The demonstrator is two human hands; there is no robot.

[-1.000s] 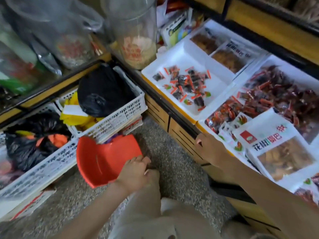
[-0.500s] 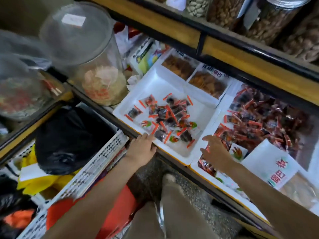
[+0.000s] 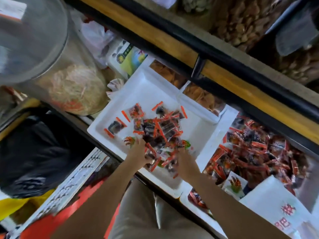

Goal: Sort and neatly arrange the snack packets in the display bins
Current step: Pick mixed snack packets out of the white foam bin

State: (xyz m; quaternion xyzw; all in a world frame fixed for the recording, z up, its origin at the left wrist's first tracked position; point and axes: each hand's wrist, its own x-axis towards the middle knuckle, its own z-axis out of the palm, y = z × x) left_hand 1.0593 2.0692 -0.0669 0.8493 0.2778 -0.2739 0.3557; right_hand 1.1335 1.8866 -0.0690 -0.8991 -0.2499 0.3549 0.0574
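Left hand (image 3: 138,150) and right hand (image 3: 183,158) have moved into the white bin (image 3: 151,87), flanking its snack packets (image 3: 160,131). Grip state: cannot tell.

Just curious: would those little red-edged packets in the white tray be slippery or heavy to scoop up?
Probably light: the packets are small and flat. Likely slippery: their clear wrappers look glossy and they lie loose in the white tray. The left hand and right hand flank the heap, so single-handed scooping might spill some.

Clear lidded jar (image 3: 69,90) at left, black bag (image 3: 34,152) in white crate (image 3: 74,183) below, nuts (image 3: 241,23) on upper shelf
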